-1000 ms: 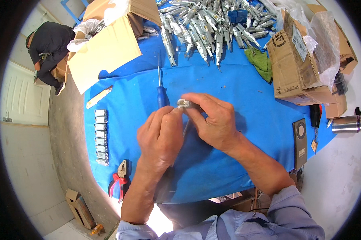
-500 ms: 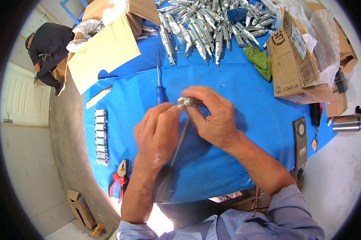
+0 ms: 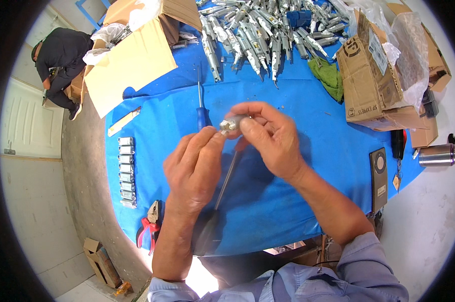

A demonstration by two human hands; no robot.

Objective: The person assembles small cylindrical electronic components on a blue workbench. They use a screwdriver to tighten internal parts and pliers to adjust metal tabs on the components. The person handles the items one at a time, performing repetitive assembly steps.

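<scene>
My right hand (image 3: 268, 138) pinches a small silver metal part (image 3: 231, 123) above the blue table (image 3: 152, 146). My left hand (image 3: 195, 168) is beside it, its fingertips touching the part's left end and its fingers curled. Under my hands a long thin screwdriver shaft (image 3: 226, 178) runs down toward a dark handle (image 3: 205, 236) near the table's front edge; which hand grips it, if any, is hidden. A blue-handled screwdriver (image 3: 202, 108) lies on the table just beyond my left hand.
A heap of silver lock parts (image 3: 257, 35) fills the far side. Cardboard boxes (image 3: 378, 75) stand at right, another box (image 3: 137, 55) at far left. A row of small metal blocks (image 3: 126, 171) and red pliers (image 3: 149, 226) lie left. A person (image 3: 58, 55) crouches far left.
Both hands have shifted slightly, the right hand turning the small silver part while the left fingertips stay at its end. The screwdriver shaft below is now more exposed.
</scene>
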